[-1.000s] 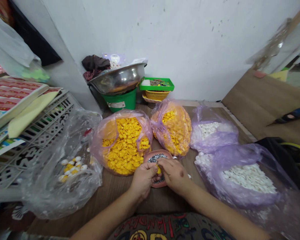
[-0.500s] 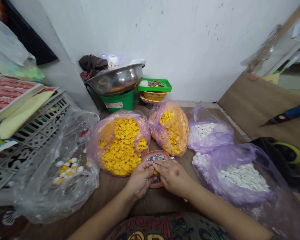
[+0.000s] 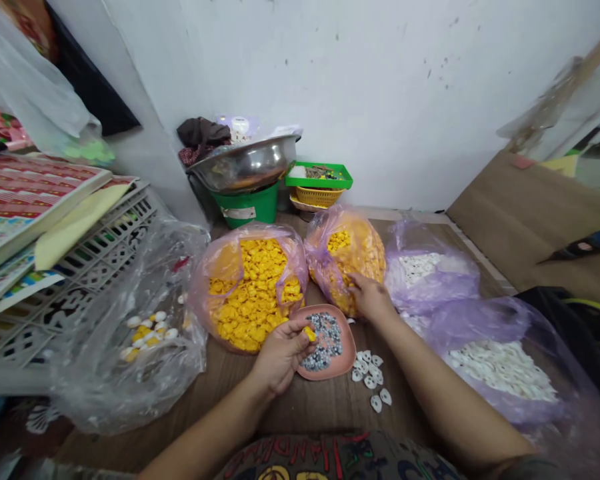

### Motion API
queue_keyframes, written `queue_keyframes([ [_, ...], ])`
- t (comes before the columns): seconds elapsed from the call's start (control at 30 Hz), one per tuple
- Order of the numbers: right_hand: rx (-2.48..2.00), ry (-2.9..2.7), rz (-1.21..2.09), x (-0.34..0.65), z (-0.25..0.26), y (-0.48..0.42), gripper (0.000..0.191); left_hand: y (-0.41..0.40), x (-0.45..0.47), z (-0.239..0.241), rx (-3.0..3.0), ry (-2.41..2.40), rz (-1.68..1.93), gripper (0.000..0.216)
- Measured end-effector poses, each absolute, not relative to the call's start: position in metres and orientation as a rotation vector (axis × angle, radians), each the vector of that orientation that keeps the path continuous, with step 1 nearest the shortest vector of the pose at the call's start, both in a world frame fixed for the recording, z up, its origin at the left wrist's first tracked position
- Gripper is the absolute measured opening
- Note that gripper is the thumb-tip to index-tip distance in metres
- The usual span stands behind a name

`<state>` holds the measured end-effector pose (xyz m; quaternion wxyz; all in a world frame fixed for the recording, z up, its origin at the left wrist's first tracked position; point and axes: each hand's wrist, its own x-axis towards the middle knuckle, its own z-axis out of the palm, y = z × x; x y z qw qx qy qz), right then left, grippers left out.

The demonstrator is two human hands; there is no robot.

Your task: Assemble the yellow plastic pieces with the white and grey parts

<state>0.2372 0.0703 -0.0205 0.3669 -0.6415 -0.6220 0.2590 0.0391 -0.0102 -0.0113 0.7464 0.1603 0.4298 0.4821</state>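
Note:
My left hand (image 3: 283, 353) pinches a small yellow plastic piece (image 3: 309, 333) between thumb and fingers, at the left rim of a pink dish (image 3: 349, 347). Small grey and silvery bits (image 3: 325, 333) lie spread in that dish. My right hand (image 3: 374, 298) reaches forward, fingers stretched out, at the front right side of a purple plastic bag (image 3: 325, 250) full of yellow pieces. I see nothing held in it; its fingertips are partly hard to make out against the yellow. Several flat white pieces with dark holes (image 3: 367, 369) lie on the table right of the dish.
Left of the dish stands another open bag of yellow pieces (image 3: 253, 293). Purple bags of white pieces (image 3: 503, 370) sit at the right. A clear bag (image 3: 105, 373) with white-and-yellow pieces lies left, by a grey crate (image 3: 87, 267). Behind are a metal basin (image 3: 250, 163) and green tray (image 3: 325, 181).
My hands were together over the dish; my right hand has moved away, forward and right, to the yellow bag. My left hand keeps the yellow piece. The dish and white pieces are uncovered.

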Motion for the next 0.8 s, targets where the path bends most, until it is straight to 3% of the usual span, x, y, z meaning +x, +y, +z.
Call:
queue_keyframes([
  [0.07,-1.614,-1.453,0.724,0.237,-0.019,0.063,0.021,-0.01,0.04,-0.01,0.337,0.941,1.071,0.036],
  [0.27,-1.393,-1.206,1.121,0.21,-0.006,0.023,0.043,-0.009,0.053,-0.004,0.35,0.915,1.074,0.039],
  [0.43,-1.195,-0.942,1.47,0.188,0.005,-0.005,0.035,-0.01,0.055,-0.007,0.403,0.853,1.113,0.038],
  [0.57,-1.236,-1.115,1.323,0.181,0.009,-0.015,0.02,-0.013,0.053,-0.012,0.431,0.831,1.191,0.037],
  [0.8,-1.226,-1.317,1.127,0.172,-0.001,-0.021,0.019,-0.015,0.052,-0.015,0.442,0.792,1.259,0.037],
])
